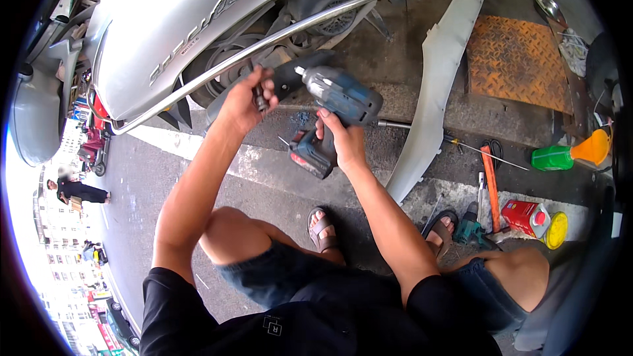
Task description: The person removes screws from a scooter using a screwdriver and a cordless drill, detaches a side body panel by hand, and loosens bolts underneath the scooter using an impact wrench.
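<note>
Right hand [343, 142] clamps a blue impact driver [333, 109] — left hand [245, 102] pinches a dark metal socket [259, 97].

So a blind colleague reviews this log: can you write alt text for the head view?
A squatting person's right hand grips a blue cordless impact driver while the left hand holds a small dark socket beside a silver scooter. Tools and a red can lie on the pavement.

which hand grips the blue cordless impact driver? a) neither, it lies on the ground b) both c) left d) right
d: the right hand is wrapped round the handle of the blue cordless impact driver, while the left hand holds a small dark socket apart from it.
</note>
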The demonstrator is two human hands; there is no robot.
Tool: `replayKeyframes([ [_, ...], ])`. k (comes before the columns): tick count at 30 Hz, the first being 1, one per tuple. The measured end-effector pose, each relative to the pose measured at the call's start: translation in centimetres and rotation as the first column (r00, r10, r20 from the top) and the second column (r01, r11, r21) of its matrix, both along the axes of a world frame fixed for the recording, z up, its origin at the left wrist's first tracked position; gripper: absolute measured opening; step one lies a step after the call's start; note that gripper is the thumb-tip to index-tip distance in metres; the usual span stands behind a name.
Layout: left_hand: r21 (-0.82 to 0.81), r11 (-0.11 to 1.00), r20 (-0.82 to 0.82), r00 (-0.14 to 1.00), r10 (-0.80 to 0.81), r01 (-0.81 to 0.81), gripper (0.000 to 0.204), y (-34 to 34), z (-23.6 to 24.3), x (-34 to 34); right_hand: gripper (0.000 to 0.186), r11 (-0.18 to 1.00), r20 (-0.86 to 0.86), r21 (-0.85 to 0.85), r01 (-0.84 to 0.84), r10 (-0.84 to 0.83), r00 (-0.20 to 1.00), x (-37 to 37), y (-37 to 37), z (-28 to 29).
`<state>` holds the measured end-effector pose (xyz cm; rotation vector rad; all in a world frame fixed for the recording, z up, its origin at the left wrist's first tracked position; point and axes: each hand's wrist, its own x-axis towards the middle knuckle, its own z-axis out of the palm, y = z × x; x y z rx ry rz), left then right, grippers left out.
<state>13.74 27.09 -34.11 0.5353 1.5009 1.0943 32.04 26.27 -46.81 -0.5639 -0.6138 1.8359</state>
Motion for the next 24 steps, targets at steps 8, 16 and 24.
replayKeyframes([
  [8,0.174,0.807,0.578,0.722,0.381,-0.565,0.038,4.4,-2.1,3.0,0.03,0.962,0.254,0.267,0.062,-0.132,0.958,-1.2,-0.6,0.8],
  [16,0.26,0.841,0.506,0.809,0.3,-0.475,0.032,5.2,-2.1,2.4,0.031,0.953,0.266,0.287,0.094,-0.174,0.948,-0.8,-1.8,1.6],
  [24,0.203,0.975,0.303,0.953,0.022,-0.087,0.033,6.0,-1.7,7.6,0.06,0.785,0.312,0.569,0.245,-0.482,0.819,-0.5,0.4,1.2],
])
